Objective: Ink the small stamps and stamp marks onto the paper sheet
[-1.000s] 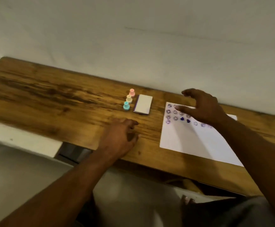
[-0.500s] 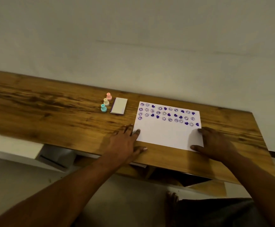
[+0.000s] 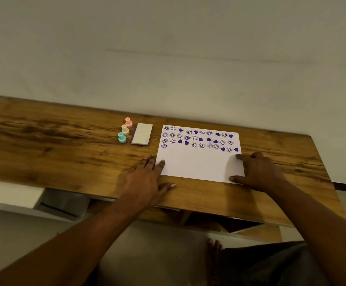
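A white paper sheet [image 3: 199, 164] lies on the wooden table [image 3: 65, 153], its far half covered with rows of purple smiley and heart marks. My left hand [image 3: 147, 178] lies flat with spread fingers at the sheet's near-left corner, one fingertip on the paper. My right hand [image 3: 258, 172] rests flat on the near-right corner. Three small stamps stand upright in a line left of the sheet: pink [image 3: 128, 122], cream [image 3: 125, 129] and teal [image 3: 122, 137]. A white ink pad [image 3: 141, 133] with its lid shut lies between the stamps and the paper. Neither hand holds anything.
A plain pale wall runs directly behind the table. The table's near edge lies just under my wrists, with a shelf opening [image 3: 219, 221] and my knee [image 3: 271, 265] below it. The long left stretch of tabletop is bare wood.
My right hand came down from the stamped rows to the sheet's near-right corner. My left hand slid right to the sheet's left corner. The view shifted right and steadied.
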`<state>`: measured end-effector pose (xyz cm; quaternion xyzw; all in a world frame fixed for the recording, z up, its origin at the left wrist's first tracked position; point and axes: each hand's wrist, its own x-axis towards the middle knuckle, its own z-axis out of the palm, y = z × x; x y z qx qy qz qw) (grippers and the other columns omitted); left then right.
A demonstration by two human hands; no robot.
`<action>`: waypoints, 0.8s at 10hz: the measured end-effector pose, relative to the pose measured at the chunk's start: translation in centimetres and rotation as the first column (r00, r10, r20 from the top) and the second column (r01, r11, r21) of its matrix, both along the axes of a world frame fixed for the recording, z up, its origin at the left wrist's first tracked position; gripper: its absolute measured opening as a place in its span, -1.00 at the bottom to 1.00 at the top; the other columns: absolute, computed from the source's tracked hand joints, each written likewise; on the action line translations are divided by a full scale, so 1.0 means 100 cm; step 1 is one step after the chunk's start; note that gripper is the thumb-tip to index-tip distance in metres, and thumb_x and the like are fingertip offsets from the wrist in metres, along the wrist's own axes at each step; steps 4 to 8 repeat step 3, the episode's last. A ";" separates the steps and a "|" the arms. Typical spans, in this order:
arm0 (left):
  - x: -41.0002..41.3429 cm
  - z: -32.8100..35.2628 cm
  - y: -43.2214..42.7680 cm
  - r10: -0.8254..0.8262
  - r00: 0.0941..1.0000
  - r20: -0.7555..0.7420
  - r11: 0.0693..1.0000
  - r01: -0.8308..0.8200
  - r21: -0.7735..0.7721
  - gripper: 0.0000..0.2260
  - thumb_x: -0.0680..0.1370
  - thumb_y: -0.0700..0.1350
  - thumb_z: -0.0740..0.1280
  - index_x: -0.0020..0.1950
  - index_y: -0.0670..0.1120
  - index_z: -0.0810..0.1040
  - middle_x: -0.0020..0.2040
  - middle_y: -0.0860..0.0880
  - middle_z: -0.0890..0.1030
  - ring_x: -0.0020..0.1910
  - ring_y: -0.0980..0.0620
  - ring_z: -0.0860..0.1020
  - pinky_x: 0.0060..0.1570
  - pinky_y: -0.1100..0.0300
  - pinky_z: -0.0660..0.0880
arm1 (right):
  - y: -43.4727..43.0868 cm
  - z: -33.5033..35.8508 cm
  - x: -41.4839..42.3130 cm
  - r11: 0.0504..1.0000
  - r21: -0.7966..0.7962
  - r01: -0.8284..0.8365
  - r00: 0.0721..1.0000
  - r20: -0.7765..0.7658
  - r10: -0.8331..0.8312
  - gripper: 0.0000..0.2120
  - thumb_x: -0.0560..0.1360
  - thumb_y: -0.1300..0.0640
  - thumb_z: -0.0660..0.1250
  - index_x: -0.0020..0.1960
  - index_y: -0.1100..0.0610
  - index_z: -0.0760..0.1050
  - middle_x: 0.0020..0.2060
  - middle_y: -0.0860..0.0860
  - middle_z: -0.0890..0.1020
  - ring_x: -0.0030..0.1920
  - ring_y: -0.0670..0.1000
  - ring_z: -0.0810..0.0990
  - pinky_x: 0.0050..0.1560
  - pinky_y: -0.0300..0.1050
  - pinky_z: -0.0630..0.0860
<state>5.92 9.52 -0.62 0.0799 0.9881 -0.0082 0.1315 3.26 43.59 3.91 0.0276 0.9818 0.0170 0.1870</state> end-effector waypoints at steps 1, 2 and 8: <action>-0.001 0.001 -0.001 0.004 1.000 -0.002 1.000 -0.004 0.003 -0.13 0.51 0.58 -0.03 0.71 0.18 -0.07 0.73 -0.01 -0.02 0.69 -0.09 0.04 0.58 -0.15 0.16 | -0.004 0.001 0.000 1.000 -0.016 0.009 1.000 0.014 -0.009 -0.03 0.37 -0.51 0.36 0.64 -0.14 0.17 0.42 0.16 0.40 0.35 0.25 0.50 0.31 0.14 0.54; 0.000 -0.001 -0.002 0.012 1.000 -0.009 1.000 -0.012 0.015 -0.13 0.51 0.58 -0.03 0.71 0.18 -0.07 0.73 -0.01 -0.01 0.69 -0.09 0.05 0.57 -0.16 0.17 | -0.002 0.000 0.000 0.999 -0.028 0.016 1.000 0.023 -0.015 -0.03 0.37 -0.49 0.38 0.64 -0.10 0.17 0.42 0.17 0.40 0.37 0.24 0.49 0.32 0.14 0.53; 0.001 0.000 -0.002 0.010 0.999 -0.037 0.999 -0.008 0.048 -0.12 0.50 0.59 -0.03 0.71 0.17 -0.06 0.73 0.00 0.03 0.68 -0.08 0.09 0.56 -0.16 0.19 | -0.002 0.002 -0.006 0.993 -0.114 0.013 0.998 -0.057 -0.019 -0.08 0.41 -0.42 0.42 0.61 0.02 0.28 0.44 0.16 0.47 0.38 0.19 0.50 0.32 0.06 0.51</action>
